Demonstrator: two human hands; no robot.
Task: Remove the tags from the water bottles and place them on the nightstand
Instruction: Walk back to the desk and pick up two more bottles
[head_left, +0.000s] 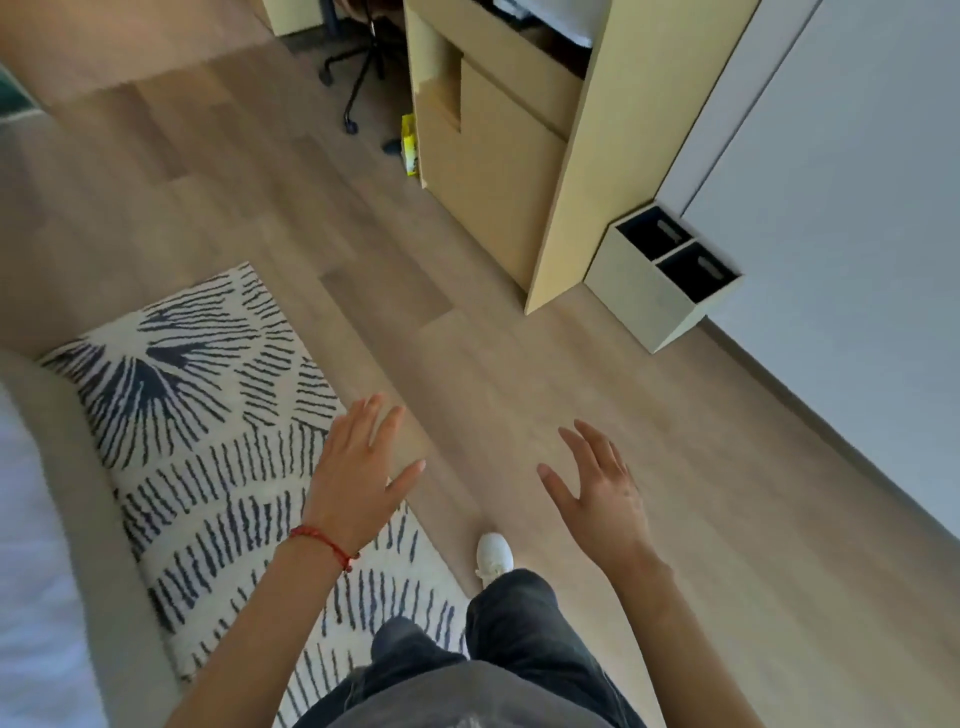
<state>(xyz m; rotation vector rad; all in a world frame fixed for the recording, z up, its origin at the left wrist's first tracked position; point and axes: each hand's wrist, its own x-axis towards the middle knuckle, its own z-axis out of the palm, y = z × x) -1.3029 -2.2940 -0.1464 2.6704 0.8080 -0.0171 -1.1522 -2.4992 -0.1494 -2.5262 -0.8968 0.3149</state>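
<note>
no bottles in sight — both hands free, walking

two bare hands hang out in front of the person, low in the frame. the left hand (358, 467), with a red cord bracelet (324, 543) on its wrist, has its fingers spread and holds nothing; the right hand (597, 488) is likewise empty with fingers splayed. neither water bottles, their tags nor a nightstand show anywhere in the frame, so where they are cannot be told. my reading is that this is a walking step, on the way to or between the task's things, with one white shoe (494, 553) set forward on the wood floor (467, 338) beside the patterned rug (208, 415).

the next move calls for finding the bottles first — nothing here can be grasped yet.

as for containers: a pale two-compartment bin (660, 280) stands at centre right against the white wall, both dark compartments apparently empty. in the upper middle, a tall wooden cabinet (519, 156) has closed drawers; what lies on its upper shelf is too blurred to name.
</note>
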